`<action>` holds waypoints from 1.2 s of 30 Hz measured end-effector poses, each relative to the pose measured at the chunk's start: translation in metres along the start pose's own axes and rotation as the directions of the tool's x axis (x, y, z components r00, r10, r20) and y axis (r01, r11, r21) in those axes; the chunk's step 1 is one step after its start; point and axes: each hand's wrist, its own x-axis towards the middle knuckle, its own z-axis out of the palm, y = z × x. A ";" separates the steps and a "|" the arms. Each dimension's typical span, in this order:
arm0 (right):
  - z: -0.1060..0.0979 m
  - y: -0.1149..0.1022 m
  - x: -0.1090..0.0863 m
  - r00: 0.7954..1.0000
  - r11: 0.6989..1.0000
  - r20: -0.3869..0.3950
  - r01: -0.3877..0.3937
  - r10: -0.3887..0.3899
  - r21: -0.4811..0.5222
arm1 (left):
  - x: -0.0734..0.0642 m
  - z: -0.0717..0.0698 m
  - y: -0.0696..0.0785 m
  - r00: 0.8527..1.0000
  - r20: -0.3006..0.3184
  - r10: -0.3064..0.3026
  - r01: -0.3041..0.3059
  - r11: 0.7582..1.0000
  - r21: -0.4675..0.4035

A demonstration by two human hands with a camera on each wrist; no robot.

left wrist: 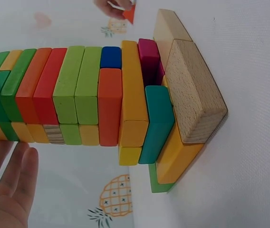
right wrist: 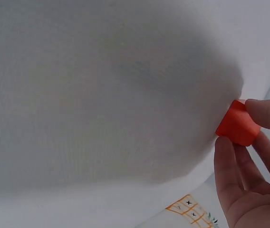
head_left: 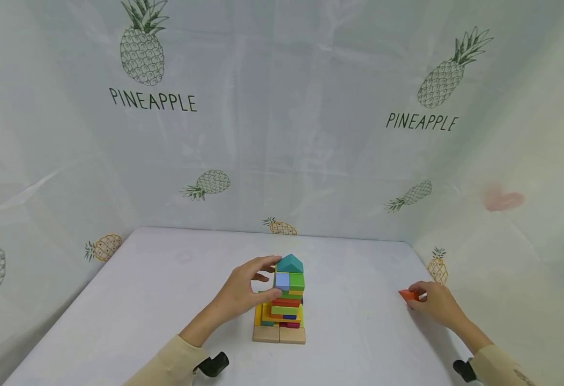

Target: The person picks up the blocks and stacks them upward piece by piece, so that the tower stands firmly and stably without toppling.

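A tower of stacked wooden building blocks [head_left: 286, 310] stands on the table, with a teal triangular block [head_left: 290, 264] on top. My left hand [head_left: 244, 287] is at the tower's upper left side. Its thumb touches the front near a light blue block [head_left: 282, 281]; the other fingers extend along the side, fairly straight. In the left wrist view, the stacked blocks [left wrist: 68, 85] appear sideways, beside the left hand [left wrist: 6, 185]. Far to the right, my right hand [head_left: 433, 303] pinches an orange-red block [right wrist: 238, 124] between thumb and fingers, close to the table.
The tower's foot has plain wooden blocks [head_left: 279, 335] in front. The white table [head_left: 180, 268] ends at a pineapple-printed sheet [head_left: 291, 134] behind and at the sides. The right hand is near the table's right edge.
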 end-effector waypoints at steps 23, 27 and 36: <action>-0.021 -0.133 0.014 0.916 0.889 -0.080 0.400 -0.392 0.222 | -0.001 -0.002 0.000 1.000 -0.005 0.008 -0.008 1.000 -0.003; -0.035 -0.183 0.019 0.884 0.851 -0.107 0.468 -0.456 0.240 | 0.000 -0.002 -0.001 1.000 -0.002 0.010 -0.010 1.000 0.000; -0.041 -0.259 0.030 0.814 0.771 -0.059 0.567 -0.577 0.291 | 0.001 -0.001 0.001 1.000 0.005 0.005 -0.005 1.000 -0.003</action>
